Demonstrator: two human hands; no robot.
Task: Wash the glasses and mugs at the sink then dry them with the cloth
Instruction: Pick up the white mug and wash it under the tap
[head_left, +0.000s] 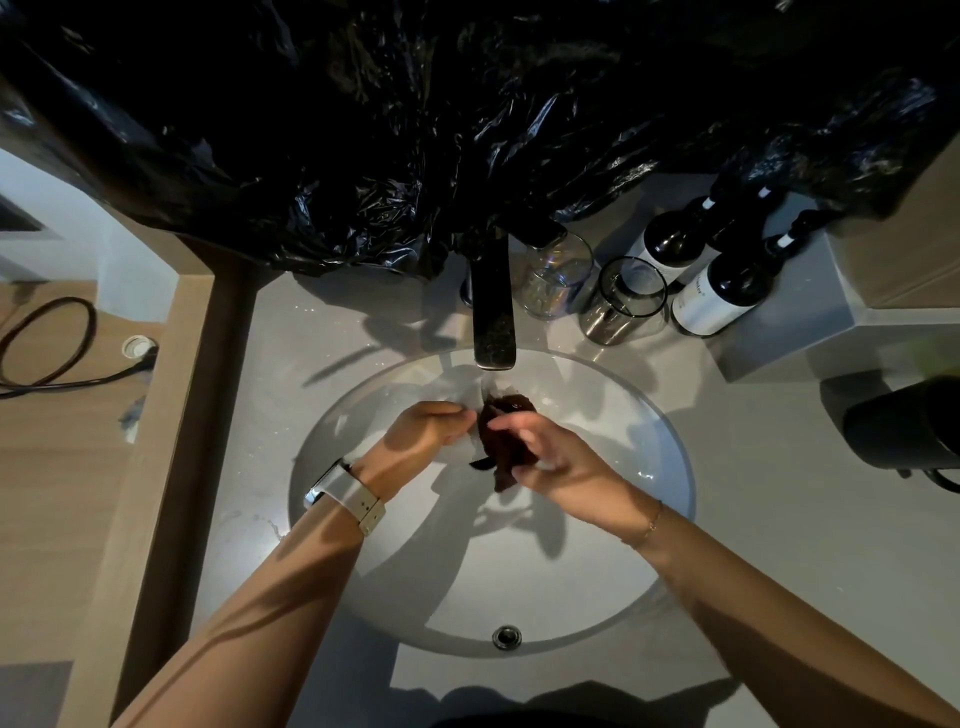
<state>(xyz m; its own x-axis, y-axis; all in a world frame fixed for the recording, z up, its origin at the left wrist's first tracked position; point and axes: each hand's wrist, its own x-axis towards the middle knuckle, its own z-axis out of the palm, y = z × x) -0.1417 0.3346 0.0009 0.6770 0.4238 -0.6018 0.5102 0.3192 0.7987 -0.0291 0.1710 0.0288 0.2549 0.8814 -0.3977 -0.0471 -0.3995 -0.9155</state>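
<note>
Over the white basin (613, 525), under the dark faucet (493, 317), both my hands meet. My left hand (423, 428), with a white watch on its wrist, grips what looks like a clear glass (465, 395), which is faint and hard to make out. A wet dark brown cloth (501, 431) is bunched in the curled fingers of my right hand (553, 460) and pressed against that glass. Behind the basin on the counter stand a clear glass (558, 275) and a dark-rimmed glass (623, 304). At the right edge is a black mug (904, 423).
Two dark bottles (719, 291) with white labels stand behind the glasses. Black plastic sheeting (415, 114) hangs over the wall above the faucet. A raised grey block (779, 343) sits at the right. A wooden ledge with a cable (49, 343) lies to the left.
</note>
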